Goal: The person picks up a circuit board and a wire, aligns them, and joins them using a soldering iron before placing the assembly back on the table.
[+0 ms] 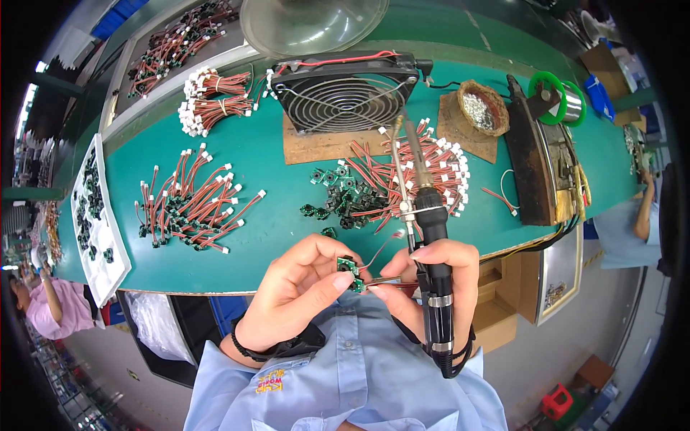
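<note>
My left hand (291, 291) pinches a small green circuit board (351, 273) between thumb and fingers, in front of my chest. A thin wire rises from beside the board. My right hand (447, 269) is closed around a black soldering iron (435, 237), which points up and away from me with a thin metal tube (400, 169) clamped along it. The right thumb and fingertips also meet a slim metal piece and reddish wire at the board's edge; I cannot make out exactly what they are. Beyond my hands lies a heap of black-and-green boards (352, 197).
Red-brown wires with white connectors (445, 165) lie behind the iron. Wired boards (190, 208) are piled left, near a white tray (108, 251). A fan (345, 93), a solder bowl (481, 108), a green solder spool (550, 97) and a dark stand (528, 165) line the back and right.
</note>
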The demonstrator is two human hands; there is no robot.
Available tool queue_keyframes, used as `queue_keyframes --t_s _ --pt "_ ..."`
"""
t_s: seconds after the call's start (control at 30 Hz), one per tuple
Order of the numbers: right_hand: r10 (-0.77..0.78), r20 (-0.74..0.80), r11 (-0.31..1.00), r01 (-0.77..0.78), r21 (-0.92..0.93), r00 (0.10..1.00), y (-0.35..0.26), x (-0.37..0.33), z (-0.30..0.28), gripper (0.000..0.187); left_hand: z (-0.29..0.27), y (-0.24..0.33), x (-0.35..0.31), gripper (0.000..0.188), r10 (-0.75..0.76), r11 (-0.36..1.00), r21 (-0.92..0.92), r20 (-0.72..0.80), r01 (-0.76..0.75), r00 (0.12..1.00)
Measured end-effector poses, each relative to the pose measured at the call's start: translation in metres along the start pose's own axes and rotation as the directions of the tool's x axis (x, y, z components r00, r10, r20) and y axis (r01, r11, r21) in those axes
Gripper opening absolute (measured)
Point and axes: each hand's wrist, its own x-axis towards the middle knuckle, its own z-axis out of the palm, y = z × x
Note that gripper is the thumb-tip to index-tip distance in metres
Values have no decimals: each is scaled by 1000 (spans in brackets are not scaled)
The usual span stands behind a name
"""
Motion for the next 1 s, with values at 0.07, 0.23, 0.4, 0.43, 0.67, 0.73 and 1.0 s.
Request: queue_keyframes --t_s 0.07,0.23,0.4,0.43,0.67,0.73,1.0 --pt "-22 -27 999 21 -44 999 4 -2 2 52 7 2 2 17 4 1000 -14 -53 -5 999" --pt "-169 -77 902 123 -413 983 12 -6 -11 54 -4 -3 4 15 73 997 -8 -138 -75 988" --pt "-296 -194 878 187 -440 935 11 -27 -22 54 -12 -8 9 14 209 975 133 -278 -178 938" --pt "-345 -147 861 251 -443 927 14 -28 -23 52 -13 -8 10 14 241 962 195 -294 -189 925" --pt "-328 109 850 344 -398 938 10 -29 -23 39 -17 -14 10 12 326 903 382 -316 -195 891" --pt "-371 90 844 376 -382 924 13 -28 -20 37 -18 -15 10 12 333 896 399 -313 -195 889" --pt "-357 99 851 367 -375 929 14 -28 -20 37 -15 -15 10 12 329 893 407 -305 -189 894"
